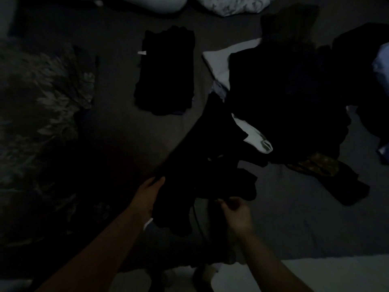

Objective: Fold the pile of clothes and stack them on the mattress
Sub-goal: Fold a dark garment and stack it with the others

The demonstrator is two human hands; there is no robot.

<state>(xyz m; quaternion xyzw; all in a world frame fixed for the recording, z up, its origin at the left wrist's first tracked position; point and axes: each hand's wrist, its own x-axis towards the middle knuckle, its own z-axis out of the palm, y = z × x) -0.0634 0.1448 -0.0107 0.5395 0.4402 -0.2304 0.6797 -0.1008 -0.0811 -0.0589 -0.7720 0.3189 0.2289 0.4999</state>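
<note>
Light: very dim, so most dark cloth shows as shape only, without seams or type
Mattress (117, 127): grey sheet, carrying everything named below
Folded stack (166, 70): a flat dark rectangle with a small pale tag at one edge, lying on the sheet well beyond the hands – the only finished work visible; how many pieces it holds cannot be told
Garment in hand (200, 165): a dark piece, bunched and hanging between the hands, nearer the person than the folded stack and just beside the pile; not yet laid flat
Left hand (149, 192): fingers extended against the garment's left edge, apparently supporting it; whether it is closed on the cloth cannot be told
Right hand (235, 209): fingers curled and pinching the garment's lower edge
Unfolded pile (294, 98): a big heap to the right of the folded stack, dark pieces mixed with a white one (223, 62) and a patterned yellowish one (315, 165)
Patterned bedding (42, 102): left of the folded stack, not part of the job as far as can be judged
Progress: early, by my reading – one small stack done, one garment being sorted out, the bulk of the pile untouched
Left to do: spread and fold this piece, add it to the stack, then work through the heap
</note>
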